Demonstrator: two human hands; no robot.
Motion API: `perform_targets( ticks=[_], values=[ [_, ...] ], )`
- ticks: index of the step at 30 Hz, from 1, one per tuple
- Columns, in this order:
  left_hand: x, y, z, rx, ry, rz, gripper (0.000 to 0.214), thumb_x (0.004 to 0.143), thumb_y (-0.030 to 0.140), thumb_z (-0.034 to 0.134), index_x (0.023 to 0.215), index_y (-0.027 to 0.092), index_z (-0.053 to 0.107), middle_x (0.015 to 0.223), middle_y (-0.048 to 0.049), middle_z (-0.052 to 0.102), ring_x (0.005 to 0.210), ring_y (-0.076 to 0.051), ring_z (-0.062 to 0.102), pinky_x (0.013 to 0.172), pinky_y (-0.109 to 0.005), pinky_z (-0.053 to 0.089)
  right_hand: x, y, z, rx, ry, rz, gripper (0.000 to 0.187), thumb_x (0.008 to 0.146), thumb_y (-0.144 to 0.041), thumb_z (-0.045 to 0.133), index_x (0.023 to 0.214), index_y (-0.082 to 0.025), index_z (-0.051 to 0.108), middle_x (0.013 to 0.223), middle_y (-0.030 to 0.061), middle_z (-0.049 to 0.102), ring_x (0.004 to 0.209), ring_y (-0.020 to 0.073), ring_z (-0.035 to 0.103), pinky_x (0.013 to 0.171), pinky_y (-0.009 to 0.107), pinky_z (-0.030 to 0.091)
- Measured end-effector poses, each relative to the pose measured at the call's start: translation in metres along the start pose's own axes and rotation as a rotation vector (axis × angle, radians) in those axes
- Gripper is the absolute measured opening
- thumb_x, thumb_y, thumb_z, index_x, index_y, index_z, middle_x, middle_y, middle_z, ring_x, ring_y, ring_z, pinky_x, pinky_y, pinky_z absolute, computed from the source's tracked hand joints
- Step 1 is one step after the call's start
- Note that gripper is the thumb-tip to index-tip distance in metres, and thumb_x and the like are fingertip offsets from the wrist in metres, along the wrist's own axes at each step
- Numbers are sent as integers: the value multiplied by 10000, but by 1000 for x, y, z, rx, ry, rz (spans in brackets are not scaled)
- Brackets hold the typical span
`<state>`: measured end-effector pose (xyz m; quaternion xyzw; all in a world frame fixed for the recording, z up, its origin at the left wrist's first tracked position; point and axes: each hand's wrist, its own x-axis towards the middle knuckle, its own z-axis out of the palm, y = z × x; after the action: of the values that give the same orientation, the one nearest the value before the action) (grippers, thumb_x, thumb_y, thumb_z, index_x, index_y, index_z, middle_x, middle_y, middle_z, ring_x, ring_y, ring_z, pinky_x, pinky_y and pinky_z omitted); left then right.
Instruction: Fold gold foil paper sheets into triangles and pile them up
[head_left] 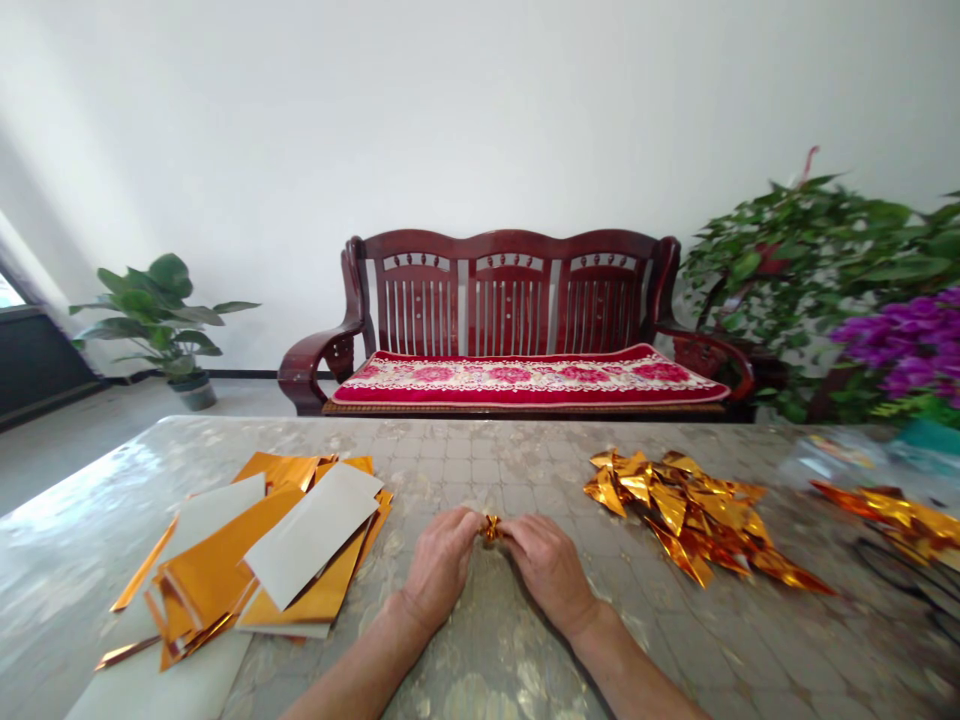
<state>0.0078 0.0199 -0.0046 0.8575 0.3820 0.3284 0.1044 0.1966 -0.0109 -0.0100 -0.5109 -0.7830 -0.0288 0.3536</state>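
Gold foil sheets (232, 537) lie loosely piled at left on the patterned tabletop (465, 460). Ahead of me, my left hand (442, 553) and right hand (553, 567) pinch a small gold foil piece (492, 527) between their fingertips. Folded foil pieces (679, 500) heap up at right.

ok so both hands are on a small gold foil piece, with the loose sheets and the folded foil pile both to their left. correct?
Not quite: the folded foil pile is to the right of the hands, per the head view. The rest holds: left hand and right hand on the small gold foil piece, loose sheets to the left.
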Motion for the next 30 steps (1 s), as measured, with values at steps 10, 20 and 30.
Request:
perform_targets(
  ticks=[10,20,30],
  values=[
    [0,-7,1,-78,-100,-39,231,947,109,403,900,211,605,910,-12,618,852,-144,583,765,-220,424,0,5,-3,25,-46,-7,182,968,-219,536,941,-230,716,845,24,712,821,161,639,759,259,467],
    [-1,-12,2,27,-56,-46,209,927,121,461,853,216,632,838,-3,654,805,-157,599,738,-241,413,-1,9,-5,20,-76,-25,190,958,-253,577,849,-235,732,810,3,711,788,137,641,734,234,440],
    [0,-12,2,-9,-73,-87,248,931,92,421,874,213,630,863,-9,654,829,-151,608,757,-231,434,1,8,-7,36,-113,-32,214,971,-241,532,966,-258,745,909,13,740,856,144,667,774,239,484]
  ],
)
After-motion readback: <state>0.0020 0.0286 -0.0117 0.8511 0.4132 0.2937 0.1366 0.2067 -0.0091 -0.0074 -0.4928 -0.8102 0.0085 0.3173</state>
